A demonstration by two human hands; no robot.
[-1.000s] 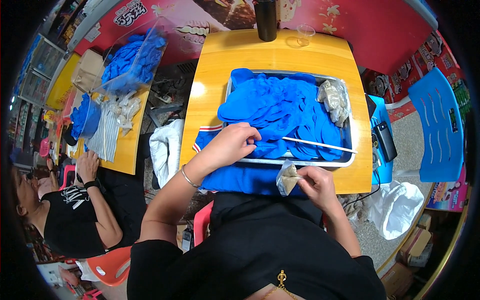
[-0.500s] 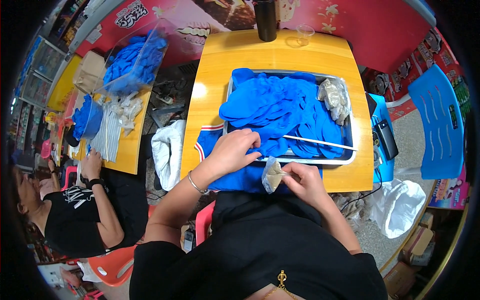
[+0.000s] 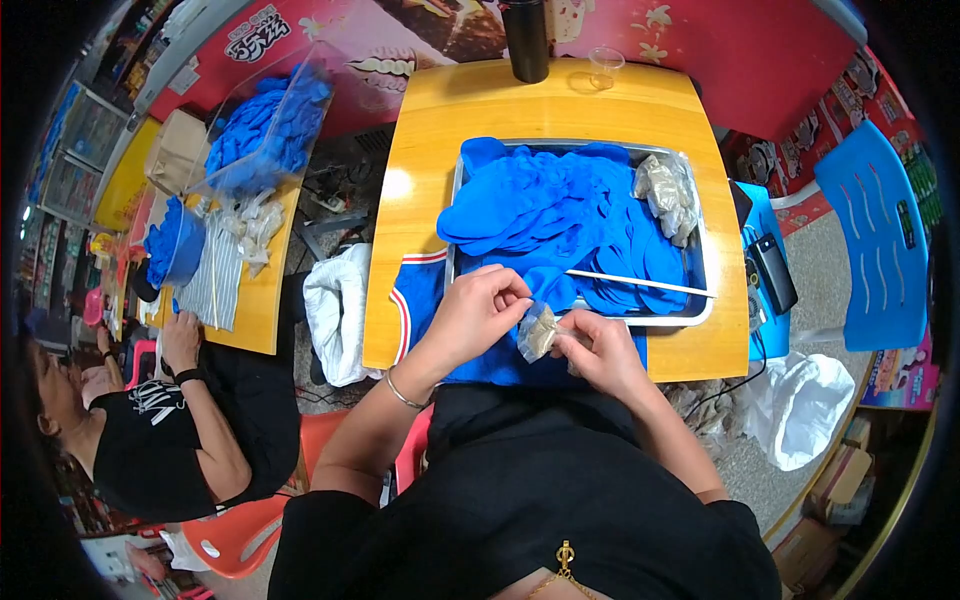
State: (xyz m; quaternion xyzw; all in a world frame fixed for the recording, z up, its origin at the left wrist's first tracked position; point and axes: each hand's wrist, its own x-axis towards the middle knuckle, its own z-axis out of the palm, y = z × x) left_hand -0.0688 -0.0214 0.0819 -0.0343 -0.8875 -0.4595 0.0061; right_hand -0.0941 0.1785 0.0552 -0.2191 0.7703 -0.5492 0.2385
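Observation:
Between my hands is a small clear plastic bag with beige contents, just off the tray's near edge. My right hand pinches its right side between thumb and fingers. At the bag's upper left edge, my left hand has thumb and fingertips pressed together; they seem to grip the film. Beyond both hands, a shallow metal tray holds a heap of blue fabric pieces. Across the heap's near side lies a thin white stick. More clear bags with beige contents rest in the tray's right corner.
Blue cloth with striped trim lies under my left forearm. A black bottle and a clear cup stand at the table's far edge. On the right are a blue chair and a phone. Another person works at the left table.
My left hand has moved right, away from the blue pieces to the bag, and its fingers have closed. The bag has tilted and risen slightly in my right hand.

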